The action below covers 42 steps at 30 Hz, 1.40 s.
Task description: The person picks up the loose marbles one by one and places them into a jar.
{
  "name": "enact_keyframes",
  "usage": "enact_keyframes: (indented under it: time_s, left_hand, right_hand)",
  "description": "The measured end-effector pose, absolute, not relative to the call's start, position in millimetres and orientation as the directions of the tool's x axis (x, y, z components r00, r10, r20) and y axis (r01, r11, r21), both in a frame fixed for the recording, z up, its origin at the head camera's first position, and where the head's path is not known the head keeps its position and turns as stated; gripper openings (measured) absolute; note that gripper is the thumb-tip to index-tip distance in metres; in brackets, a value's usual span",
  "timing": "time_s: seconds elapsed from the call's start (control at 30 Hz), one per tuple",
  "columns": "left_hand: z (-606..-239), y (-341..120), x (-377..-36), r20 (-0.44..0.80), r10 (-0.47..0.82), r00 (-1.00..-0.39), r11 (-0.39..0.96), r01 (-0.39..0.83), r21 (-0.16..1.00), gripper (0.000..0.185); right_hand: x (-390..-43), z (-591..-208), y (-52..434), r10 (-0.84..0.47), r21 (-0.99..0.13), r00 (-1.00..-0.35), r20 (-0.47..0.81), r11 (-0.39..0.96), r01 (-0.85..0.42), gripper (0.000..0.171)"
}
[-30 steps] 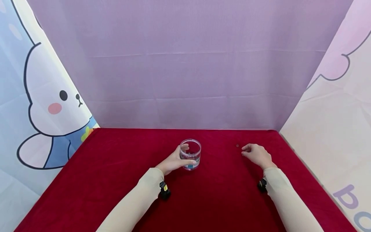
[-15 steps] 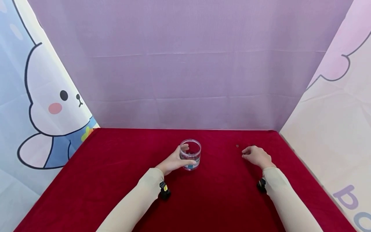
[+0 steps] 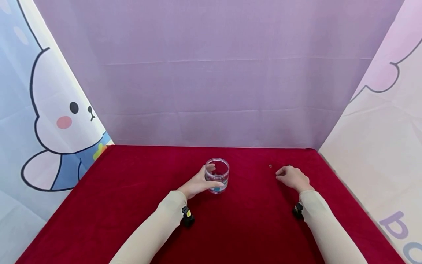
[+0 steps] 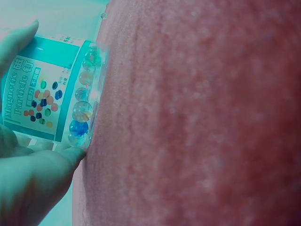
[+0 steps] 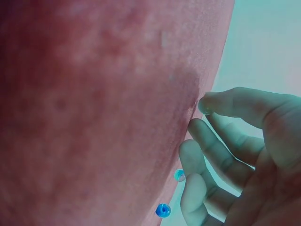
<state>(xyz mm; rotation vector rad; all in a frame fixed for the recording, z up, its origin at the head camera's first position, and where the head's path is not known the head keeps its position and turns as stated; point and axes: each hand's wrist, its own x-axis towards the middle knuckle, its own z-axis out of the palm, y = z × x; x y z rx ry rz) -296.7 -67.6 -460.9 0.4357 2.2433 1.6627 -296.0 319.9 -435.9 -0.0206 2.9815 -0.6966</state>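
Now | clear labelled jar (image 3: 217,175), beads inside | left hand (image 3: 197,183) fingers gripping it

From my station I see a red velvet cloth (image 3: 132,205) covering the whole tabletop. Behind it hangs a creased lilac backdrop (image 3: 211,73). A panel printed with a cartoon bunny (image 3: 56,121) leans in on the left, and a pale pink panel (image 3: 382,132) with purple lettering stands on the right.
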Motion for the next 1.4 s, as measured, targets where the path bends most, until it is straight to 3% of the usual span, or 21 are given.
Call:
enact_keyframes:
  time_s: [0.6,1.4]
  left_hand:
    - [-462,-68,-299,-0.066,0.427,-0.902,0.272,0.058,0.961,0.097]
    - [-461,-66,-297,-0.072,0.420,-0.905,0.272,0.049,0.961,0.096]
  right_hand:
    - [-296,-434,322,-0.027,-0.464,-0.999,-0.047,0.886,-0.002,0.028]
    - [-284,-414,307,-0.095,-0.463,-0.993,0.064,0.879,-0.114,0.028]
